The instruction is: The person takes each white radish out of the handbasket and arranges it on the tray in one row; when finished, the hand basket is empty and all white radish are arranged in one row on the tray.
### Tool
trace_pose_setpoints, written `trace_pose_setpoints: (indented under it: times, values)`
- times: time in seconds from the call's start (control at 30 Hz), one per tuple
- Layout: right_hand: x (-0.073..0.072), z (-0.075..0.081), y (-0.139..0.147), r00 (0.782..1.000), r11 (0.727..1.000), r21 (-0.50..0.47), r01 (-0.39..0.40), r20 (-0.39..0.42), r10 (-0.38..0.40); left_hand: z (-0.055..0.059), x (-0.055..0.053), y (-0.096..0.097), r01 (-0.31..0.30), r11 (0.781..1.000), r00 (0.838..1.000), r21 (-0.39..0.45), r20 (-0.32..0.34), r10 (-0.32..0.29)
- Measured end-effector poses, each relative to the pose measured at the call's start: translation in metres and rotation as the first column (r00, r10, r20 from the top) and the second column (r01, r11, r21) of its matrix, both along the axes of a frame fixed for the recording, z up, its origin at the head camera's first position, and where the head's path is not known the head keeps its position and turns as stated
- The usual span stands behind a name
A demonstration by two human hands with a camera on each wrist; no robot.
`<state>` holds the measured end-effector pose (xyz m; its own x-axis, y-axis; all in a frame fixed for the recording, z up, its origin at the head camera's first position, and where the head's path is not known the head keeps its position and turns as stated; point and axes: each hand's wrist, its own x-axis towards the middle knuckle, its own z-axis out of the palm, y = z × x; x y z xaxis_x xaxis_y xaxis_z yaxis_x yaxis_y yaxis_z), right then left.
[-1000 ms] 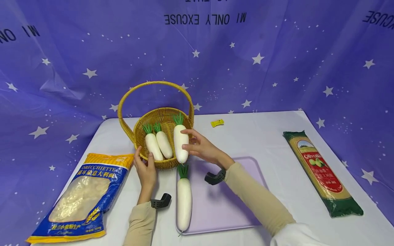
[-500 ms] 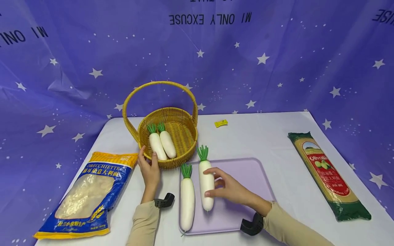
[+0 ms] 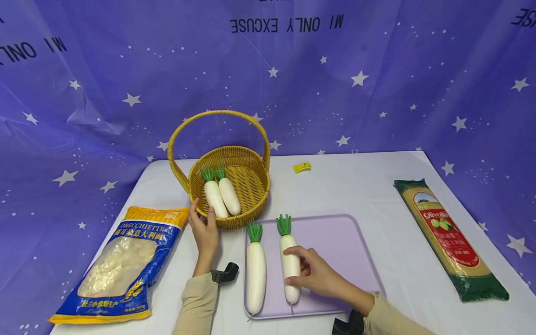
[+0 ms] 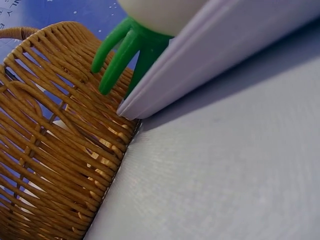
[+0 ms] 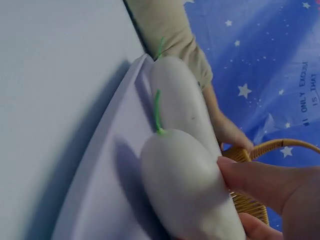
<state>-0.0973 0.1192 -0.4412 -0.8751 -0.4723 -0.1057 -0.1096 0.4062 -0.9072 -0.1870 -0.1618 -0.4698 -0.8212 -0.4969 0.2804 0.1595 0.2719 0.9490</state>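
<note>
Held radish (image 3: 289, 269) was smooth, plump and white, green leaf tuft at the far end, thin root tip at the near end; right grip (image 3: 315, 274) pinched it between thumb and fingers at the lavender tray (image 3: 335, 251), beside a second radish (image 3: 256, 277) along the left edge, tray contact unclear. Versus a second earlier, it had moved from the basket (image 3: 256, 210) to the tray, while left grip (image 3: 206, 238), fingers fairly straight, stayed at the basket's rim.

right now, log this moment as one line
left hand: touches basket; right hand: grips radish over tray, contact unclear; in tray: second radish; in basket: two radishes
</note>
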Motion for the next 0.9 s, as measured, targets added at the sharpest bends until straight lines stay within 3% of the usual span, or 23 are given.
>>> trace_pose_setpoints:
  times: [0.33,0.67,0.73,0.9]
  values:
    - [0.005,0.008,0.003,0.998,0.998,0.050,-0.039,0.058,0.036,0.000,0.000,0.001,-0.019,1.000,1.000,-0.012,-0.012,0.018]
    - [0.005,0.010,0.003,0.995,0.998,0.029,-0.057,0.083,0.055,0.000,0.001,0.001,-0.002,1.000,1.000,-0.006,-0.007,0.002]
    - [0.006,0.009,0.002,0.995,0.998,0.031,-0.055,0.084,0.052,0.003,0.003,0.002,0.005,1.000,1.000,0.000,-0.012,-0.005]
    - [0.006,0.008,0.002,0.995,0.998,0.028,-0.056,0.081,0.054,0.024,0.013,0.010,0.019,1.000,0.999,0.001,-0.027,-0.019]
